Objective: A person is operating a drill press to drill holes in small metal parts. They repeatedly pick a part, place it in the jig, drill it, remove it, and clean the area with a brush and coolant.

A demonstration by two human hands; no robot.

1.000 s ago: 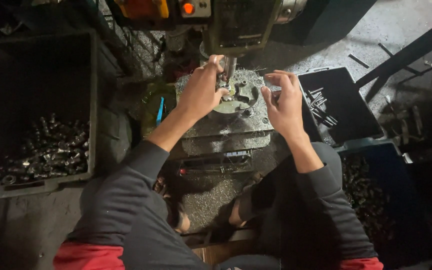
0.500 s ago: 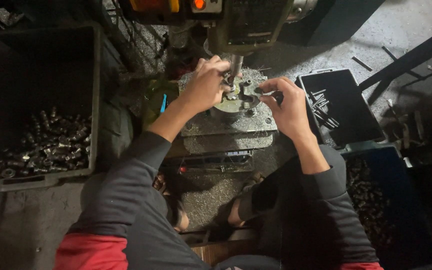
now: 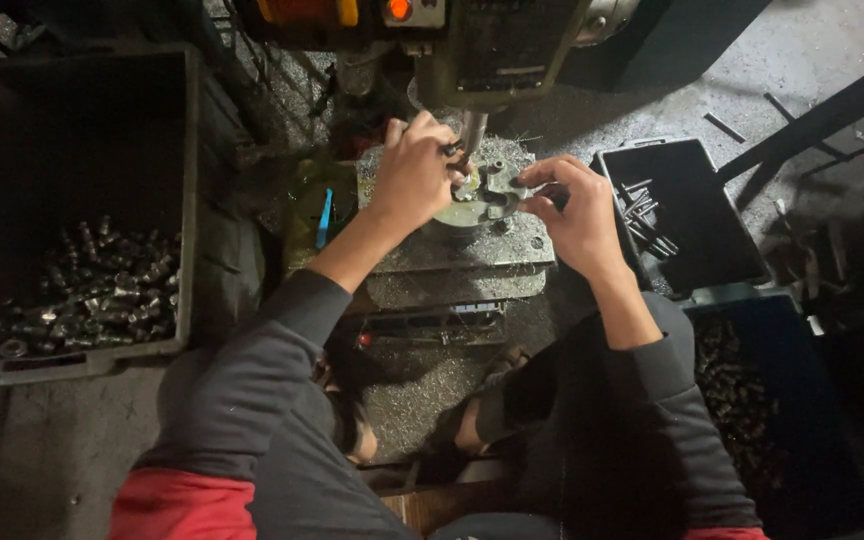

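Observation:
Both of my hands rest on the grey table (image 3: 422, 250) of a drill press (image 3: 492, 50). My left hand (image 3: 414, 172) is curled at the left side of a round metal fixture (image 3: 487, 190) under the spindle, its fingertips pinching a small dark part that I can barely see. On the fixture's right side my right hand (image 3: 574, 212) has its fingers closed at the edge; whether they hold a part is hidden. The spindle tip (image 3: 472, 130) hangs just above the fixture between the two hands.
A large dark crate (image 3: 187, 200) at the left holds several small metal pieces (image 3: 82, 290). At the right a black tray (image 3: 722, 240) carries thin metal rods, and below it a blue bin (image 3: 832, 470) holds more parts. A blue tool (image 3: 324, 217) lies left of the table.
Both hands have stayed at the fixture. The left hand has shifted slightly toward the spindle, and the right hand's fingers have closed in at the fixture's right edge.

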